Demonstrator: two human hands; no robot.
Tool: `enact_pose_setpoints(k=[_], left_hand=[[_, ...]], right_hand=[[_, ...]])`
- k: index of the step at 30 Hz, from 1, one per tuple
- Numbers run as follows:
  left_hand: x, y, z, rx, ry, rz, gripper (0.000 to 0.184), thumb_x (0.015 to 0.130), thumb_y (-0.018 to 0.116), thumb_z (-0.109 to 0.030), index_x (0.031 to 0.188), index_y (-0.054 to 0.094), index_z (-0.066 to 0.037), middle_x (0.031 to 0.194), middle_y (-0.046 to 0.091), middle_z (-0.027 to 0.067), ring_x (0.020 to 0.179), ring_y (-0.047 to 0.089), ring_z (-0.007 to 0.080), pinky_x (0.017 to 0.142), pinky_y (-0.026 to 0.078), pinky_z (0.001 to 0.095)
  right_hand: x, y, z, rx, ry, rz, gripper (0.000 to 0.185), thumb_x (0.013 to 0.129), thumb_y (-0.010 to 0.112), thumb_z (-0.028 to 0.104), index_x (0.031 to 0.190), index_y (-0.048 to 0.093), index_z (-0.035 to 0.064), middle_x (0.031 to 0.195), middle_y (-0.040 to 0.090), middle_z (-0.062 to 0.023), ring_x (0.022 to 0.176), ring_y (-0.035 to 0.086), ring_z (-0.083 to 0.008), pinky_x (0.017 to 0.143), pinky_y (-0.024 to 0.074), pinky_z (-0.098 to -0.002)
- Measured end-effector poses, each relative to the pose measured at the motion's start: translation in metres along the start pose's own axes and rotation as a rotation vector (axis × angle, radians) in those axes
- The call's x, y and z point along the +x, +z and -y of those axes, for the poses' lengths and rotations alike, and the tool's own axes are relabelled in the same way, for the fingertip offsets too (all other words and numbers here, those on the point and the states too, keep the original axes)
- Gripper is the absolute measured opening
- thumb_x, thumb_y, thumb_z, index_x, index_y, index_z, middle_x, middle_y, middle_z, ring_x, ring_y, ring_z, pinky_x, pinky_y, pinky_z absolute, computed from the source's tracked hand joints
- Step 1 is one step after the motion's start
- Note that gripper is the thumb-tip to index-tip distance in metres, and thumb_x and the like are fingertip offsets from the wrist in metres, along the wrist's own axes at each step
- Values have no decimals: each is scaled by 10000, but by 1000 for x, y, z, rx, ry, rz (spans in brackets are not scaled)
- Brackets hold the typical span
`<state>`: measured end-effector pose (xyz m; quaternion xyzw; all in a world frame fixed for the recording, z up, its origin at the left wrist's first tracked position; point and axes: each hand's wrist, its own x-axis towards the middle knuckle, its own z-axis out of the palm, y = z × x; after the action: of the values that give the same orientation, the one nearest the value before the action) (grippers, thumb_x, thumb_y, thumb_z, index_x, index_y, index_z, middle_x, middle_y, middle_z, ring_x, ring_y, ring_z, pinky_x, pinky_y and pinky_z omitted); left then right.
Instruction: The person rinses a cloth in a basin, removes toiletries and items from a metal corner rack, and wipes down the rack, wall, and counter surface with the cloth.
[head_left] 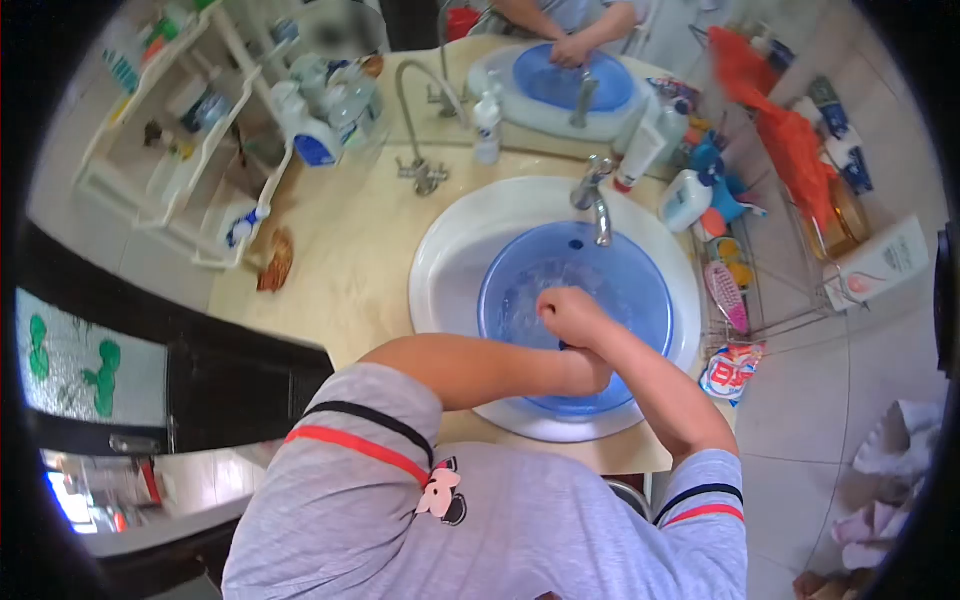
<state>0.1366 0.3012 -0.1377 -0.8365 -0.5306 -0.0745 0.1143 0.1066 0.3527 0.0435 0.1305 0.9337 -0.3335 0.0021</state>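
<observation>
A blue plastic basin (pixel 655 285) with water in it stands inside the white oval sink (pixel 435 270), under the chrome faucet (pixel 600 215). Over the basin my right hand (pixel 572 315) is closed in a fist; what it holds, if anything, is hidden. My left forearm reaches across from the left, and my left hand (pixel 592 372) is tucked under my right wrist, its fingers out of sight. A small dark patch shows between the two arms; I cannot make out what it is.
A curved second tap (pixel 425 175) and a white pump bottle (pixel 487 130) stand behind the sink. On the right are a wire rack (pixel 770 325), a pink brush (pixel 727 297) and a detergent bag (pixel 733 372). White shelves (pixel 190 175) rise at left. The mirror (pixel 400 30) reflects the basin.
</observation>
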Motion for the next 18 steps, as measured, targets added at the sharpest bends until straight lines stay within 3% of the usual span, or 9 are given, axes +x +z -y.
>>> enact_pose_setpoints(k=[1,2,7,17,18], left_hand=[[-1,-8,4,-190,-74,-115,186,718,593,-154,854,704,-91,951,663,107,956,622,232,873,467,383],[1,-17,6,-192,-67,-84,185,720,591,-152,855,701,-90,951,661,107,959,621,234,876,466,384],[2,-63,21,-39,68,146,178,731,581,-142,864,686,-85,955,653,107,972,612,243,888,459,391],[-2,-67,22,120,138,270,166,753,561,-121,880,656,-76,962,636,108,997,595,260,913,444,403],[-2,-75,25,154,174,279,164,755,559,-119,882,653,-75,962,634,108,1000,593,262,915,443,404]], right_hand=[[0,-1,4,-37,21,-5,184,779,521,158,796,683,74,812,654,-200,767,628,-395,708,494,-481],[-2,0,6,-75,46,-14,186,782,514,159,788,677,70,813,654,-202,771,629,-396,708,492,-488],[1,8,-4,-188,35,-125,189,787,512,174,802,665,63,821,650,-223,797,625,-417,718,489,-509],[10,17,10,-355,143,-160,204,821,535,188,876,663,40,805,645,-234,796,624,-421,723,493,-495],[10,15,4,-251,148,-155,216,823,543,202,890,668,39,810,653,-225,797,633,-408,732,495,-480]])
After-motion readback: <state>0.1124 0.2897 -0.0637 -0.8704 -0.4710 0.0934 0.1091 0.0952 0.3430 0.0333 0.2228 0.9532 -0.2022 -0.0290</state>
